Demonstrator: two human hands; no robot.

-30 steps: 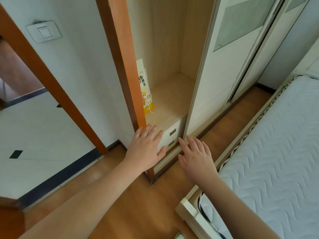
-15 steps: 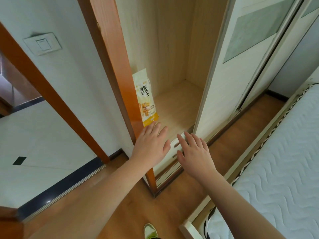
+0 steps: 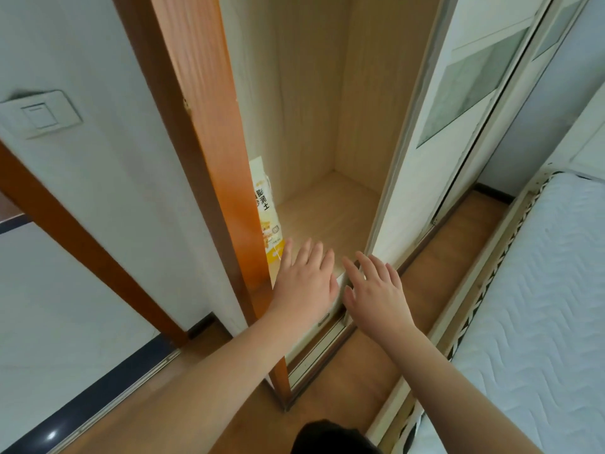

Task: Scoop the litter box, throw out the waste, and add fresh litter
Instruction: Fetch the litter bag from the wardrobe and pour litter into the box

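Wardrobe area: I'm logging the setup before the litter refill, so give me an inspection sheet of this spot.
Surface: wardrobe shelf, pale wood, bare apart from the bag.
Job's things: litter bag, white and yellow, upright at the shelf's left side, partly hidden by the orange frame. No litter box or scoop in view.
Clutter: nothing seen.
Grippers: left hand open, fingers straight, reaching toward the bag, not holding it; right hand open beside it, by the sliding door's edge.
Cables: nothing seen.
Surroundings: drawers below the shelf, wall switch, wood floor, mattress on the right.
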